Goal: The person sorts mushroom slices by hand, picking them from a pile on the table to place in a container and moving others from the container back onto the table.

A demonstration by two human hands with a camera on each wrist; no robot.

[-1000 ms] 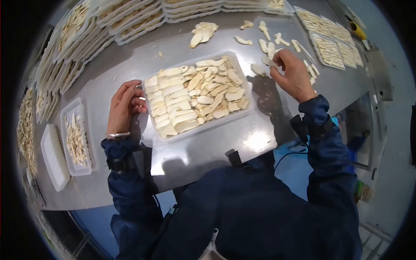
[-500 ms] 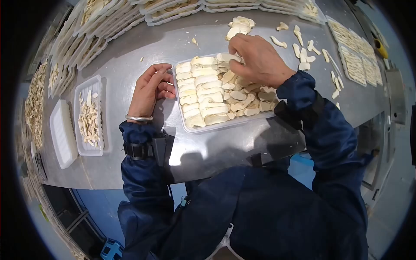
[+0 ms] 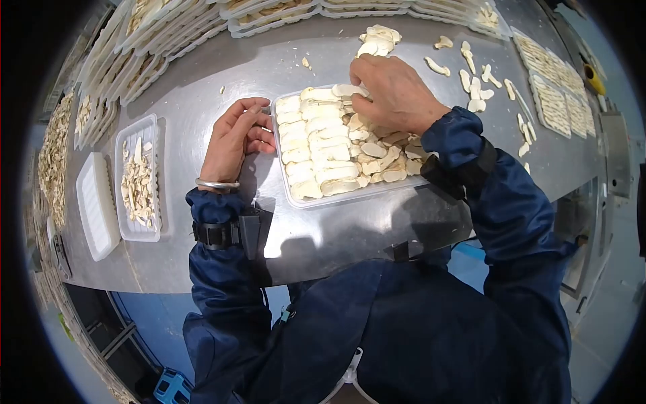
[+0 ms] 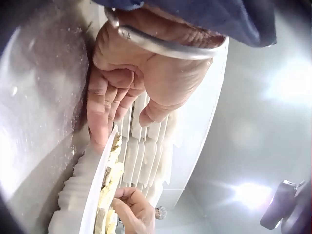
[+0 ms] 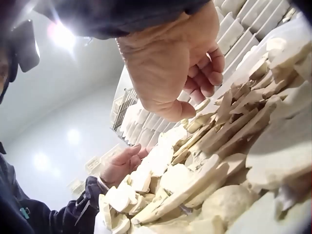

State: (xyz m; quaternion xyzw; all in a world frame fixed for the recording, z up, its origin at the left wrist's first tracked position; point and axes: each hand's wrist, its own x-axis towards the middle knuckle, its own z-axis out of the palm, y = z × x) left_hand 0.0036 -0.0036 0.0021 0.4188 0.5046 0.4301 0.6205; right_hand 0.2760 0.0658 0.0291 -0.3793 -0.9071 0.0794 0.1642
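Note:
A clear plastic tray (image 3: 306, 202) in the head view holds pale sliced mushrooms (image 3: 330, 153). Two neat columns of slices fill its left part, and looser slices cover the right. Over the tray's far edge, my right hand (image 3: 397, 94) pinches a mushroom slice (image 3: 346, 89) at the top of the second column. The right wrist view has the thumb and fingertips of this hand (image 5: 175, 73) close over the slices. Beside the tray's left wall is my left hand (image 3: 232, 138), fingers loosely bent, fingertips right at the rim (image 4: 105, 158).
Loose mushroom pieces (image 3: 476, 94) lie to the right, and a pile of slices (image 3: 378, 40) sits behind the tray. Stacked filled trays (image 3: 269, 23) line the back. At left are a tray of small pieces (image 3: 138, 185) and a white upturned tray (image 3: 97, 205). Packed trays (image 3: 552, 101) stand far right.
My right hand has moved left from the loose pieces to the tray's far edge, carrying a mushroom slice there. My left hand stays beside the tray. The head view has shifted.

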